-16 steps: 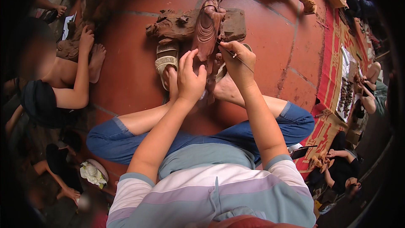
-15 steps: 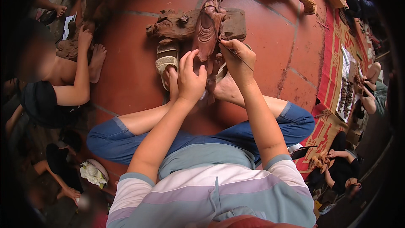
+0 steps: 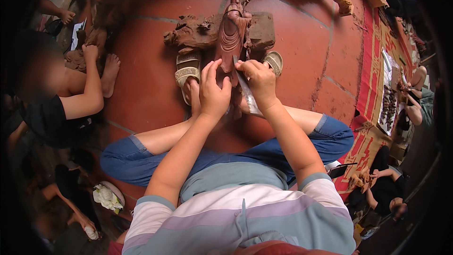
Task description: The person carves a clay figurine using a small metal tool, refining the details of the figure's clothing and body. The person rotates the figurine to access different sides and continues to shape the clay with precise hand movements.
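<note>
So the carved figure [image 3: 230, 35] sits upper centre of the frame, over a rough piece of wood [image 3: 262, 29]. Head and robe folds are already cut and look pretty far along to me; the bottom end seems plainer, so I'd guess there's work left there, but I can't judge finish. My right hand [image 3: 260, 82] is pinched on a flat grey strip [image 3: 246, 90]; my left hand [image 3: 214, 92] is loosely open by the base, contact unclear.
</note>
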`<state>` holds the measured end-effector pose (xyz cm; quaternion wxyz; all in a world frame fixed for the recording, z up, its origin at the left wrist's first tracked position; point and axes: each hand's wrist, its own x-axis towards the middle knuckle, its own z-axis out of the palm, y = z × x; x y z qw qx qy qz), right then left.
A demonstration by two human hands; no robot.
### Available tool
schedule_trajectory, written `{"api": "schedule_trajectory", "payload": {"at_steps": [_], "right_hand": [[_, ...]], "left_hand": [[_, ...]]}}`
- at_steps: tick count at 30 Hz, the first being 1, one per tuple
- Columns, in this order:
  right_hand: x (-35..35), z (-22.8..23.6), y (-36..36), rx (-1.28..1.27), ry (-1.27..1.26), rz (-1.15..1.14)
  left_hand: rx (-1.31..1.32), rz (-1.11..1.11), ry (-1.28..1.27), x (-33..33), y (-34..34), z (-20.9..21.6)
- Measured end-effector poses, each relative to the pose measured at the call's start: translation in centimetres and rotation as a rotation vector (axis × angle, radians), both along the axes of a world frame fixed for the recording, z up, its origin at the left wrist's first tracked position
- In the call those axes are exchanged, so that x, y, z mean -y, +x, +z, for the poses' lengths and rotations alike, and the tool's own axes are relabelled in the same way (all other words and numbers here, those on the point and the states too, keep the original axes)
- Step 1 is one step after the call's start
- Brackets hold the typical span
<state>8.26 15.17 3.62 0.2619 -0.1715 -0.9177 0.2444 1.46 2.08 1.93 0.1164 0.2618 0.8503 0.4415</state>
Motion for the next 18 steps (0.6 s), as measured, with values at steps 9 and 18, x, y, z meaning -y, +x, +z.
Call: {"api": "schedule_trajectory", "payload": {"at_steps": [9,18], "right_hand": [[-2.1,-0.8,-1.3,-0.1,-0.277,-0.136],[-2.1,-1.4,-1.9,-0.192,-0.447,-0.19]], "left_hand": [[-0.02,0.004,0.001,-0.2,-0.1,0.0],[0.0,-0.013,0.027,-0.2,-0.1,-0.1]]}}
